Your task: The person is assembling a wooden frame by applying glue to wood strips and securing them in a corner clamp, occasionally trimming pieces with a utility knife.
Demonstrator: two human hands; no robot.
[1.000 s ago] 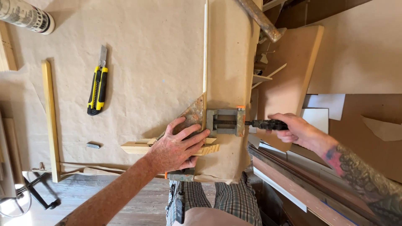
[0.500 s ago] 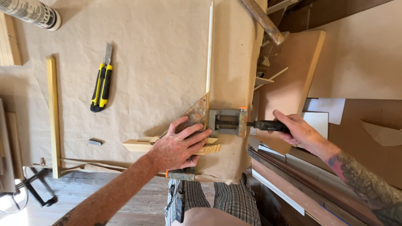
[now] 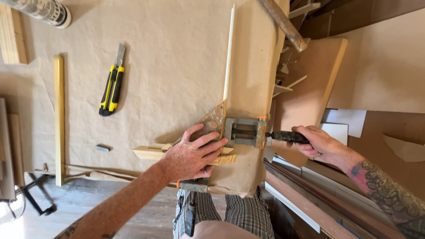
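My left hand (image 3: 192,154) presses flat on a short light wood strip (image 3: 148,152) and on a worn metal corner clamp (image 3: 211,124) at the edge of a paper-covered table (image 3: 177,57). A long thin wood strip (image 3: 229,53) runs away from the clamp across the table. My right hand (image 3: 315,142) is closed around the black handle (image 3: 283,136) of the clamp's grey screw vise (image 3: 244,132), off the table's edge.
A yellow and black utility knife (image 3: 111,85) lies on the paper to the left. Another wood strip (image 3: 59,119) lies along the left side, a small grey piece (image 3: 102,148) near it. Boards (image 3: 310,84) lean at right. A second clamp (image 3: 191,208) hangs by my legs.
The view has shifted slightly. My left hand has spread a little further over the clamp corner. My right hand stays on the vise handle.
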